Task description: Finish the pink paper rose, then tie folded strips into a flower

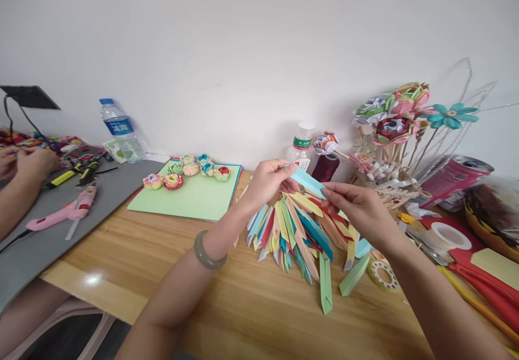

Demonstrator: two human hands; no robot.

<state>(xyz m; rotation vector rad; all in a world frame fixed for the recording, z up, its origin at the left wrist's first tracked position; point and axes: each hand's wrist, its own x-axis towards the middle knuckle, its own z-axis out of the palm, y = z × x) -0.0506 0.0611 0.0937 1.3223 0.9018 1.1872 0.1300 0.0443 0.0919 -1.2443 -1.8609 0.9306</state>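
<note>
A light blue folded paper strip (pixel 307 180) is stretched between my two hands, above the table. My left hand (pixel 270 182) pinches its left end, and a jade-coloured bangle circles that wrist. At the strip's right end, the thumb and fingers of my right hand (pixel 357 208) are closed on it. Below lies a fanned pile of folded paper strips (pixel 284 230) in many colours, partly hidden by my hands. Two loose green folded strips (pixel 325 284) lie in front of the pile.
Small paper flowers (pixel 190 169) sit on green paper sheets (pixel 182 203) at left. A pink glue gun (pixel 65 211) and a co-worker's hands (pixel 34 162) are further left. Rightward are a basket of paper flowers (pixel 395 127), a tape roll (pixel 383 275), a ribbon spool (pixel 452 235) and bottles behind.
</note>
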